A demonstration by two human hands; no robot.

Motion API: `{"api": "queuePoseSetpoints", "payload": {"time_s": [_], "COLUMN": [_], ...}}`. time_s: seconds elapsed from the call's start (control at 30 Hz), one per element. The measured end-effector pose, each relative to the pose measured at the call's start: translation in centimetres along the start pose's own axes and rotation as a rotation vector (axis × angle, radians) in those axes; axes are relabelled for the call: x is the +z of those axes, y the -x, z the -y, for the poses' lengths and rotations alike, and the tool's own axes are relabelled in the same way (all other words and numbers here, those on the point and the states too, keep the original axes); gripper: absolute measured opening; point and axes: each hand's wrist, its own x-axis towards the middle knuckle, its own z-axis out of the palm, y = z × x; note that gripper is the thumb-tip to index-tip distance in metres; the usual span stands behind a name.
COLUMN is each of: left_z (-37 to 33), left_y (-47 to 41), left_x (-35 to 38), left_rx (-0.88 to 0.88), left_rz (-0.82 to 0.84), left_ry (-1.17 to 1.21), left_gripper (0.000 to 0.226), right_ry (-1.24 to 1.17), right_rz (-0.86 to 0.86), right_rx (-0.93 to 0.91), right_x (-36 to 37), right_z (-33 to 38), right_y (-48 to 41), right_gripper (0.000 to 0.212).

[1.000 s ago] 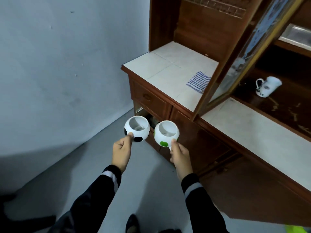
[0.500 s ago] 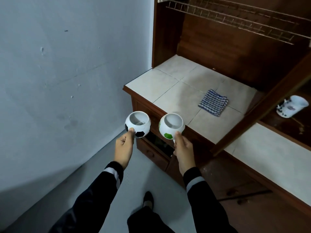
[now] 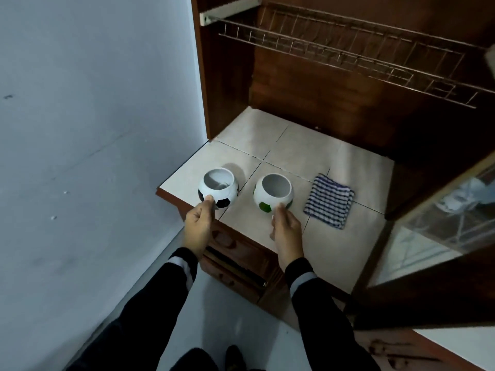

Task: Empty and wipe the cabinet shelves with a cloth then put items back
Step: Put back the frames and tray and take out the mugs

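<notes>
The tiled shelf (image 3: pixel 345 245) lay open from the front, with bare tile behind the two cups and along the near right edge. The black-and-white cup (image 3: pixel 218 187), held by the left hand (image 3: pixel 198 226), was at the left front corner. The green-and-white cup (image 3: pixel 273 191), held by the right hand (image 3: pixel 286 231), was just beside it, with a narrow gap between them. A folded cloth (image 3: pixel 328 200) lay flat just right of that cup. Overhead, the wire rack (image 3: pixel 348 57) capped the space. The cabinet's side panel (image 3: pixel 227 89) closed off the left, and the open glass door (image 3: pixel 442 236) hemmed in the right. A drawer (image 3: pixel 235 274) stood partly open below the front edge.
</notes>
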Motion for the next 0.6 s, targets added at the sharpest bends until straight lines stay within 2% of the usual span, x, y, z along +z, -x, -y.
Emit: {"api": "queuePoseSetpoints", "payload": {"time_s": [0.27, 0.6], "left_z": [-0.1, 0.5], "left_y": [-9.2, -16.9], "left_x": [2.3, 4.8], "left_rx": [-0.025, -0.084], "left_rz": [0.209, 0.426], "left_ry": [-0.136, -0.138], "left_gripper": [0.044, 0.043], "right_ry": [0.030, -0.068], "right_rz": [-0.144, -0.314], "right_rx": [-0.010, 0.038], "right_x": [2.4, 6.1], "right_z": [-0.3, -1.0], "right_y": [-6.3, -10.7], "right_gripper": [0.039, 0.039]}}
